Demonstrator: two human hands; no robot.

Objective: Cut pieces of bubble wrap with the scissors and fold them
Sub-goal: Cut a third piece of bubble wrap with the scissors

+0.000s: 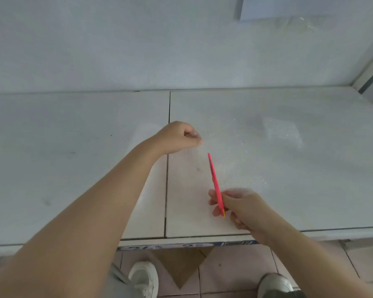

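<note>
A clear sheet of bubble wrap (235, 166) lies spread on the white table, hard to make out against the surface. My left hand (179, 137) pinches its far edge with fingers closed. My right hand (239, 208) grips the pink scissors (215, 182) by the handles near the sheet's front edge, blades together and pointing away from me toward the left hand. A smaller folded piece of bubble wrap (283, 133) rests further right on the table.
The white table (73, 168) has a seam (167, 179) running front to back under my left wrist. A pale wall rises behind it. A metal frame (368, 80) stands at the right. Below the front edge are floor tiles, cardboard (181, 269) and my shoes.
</note>
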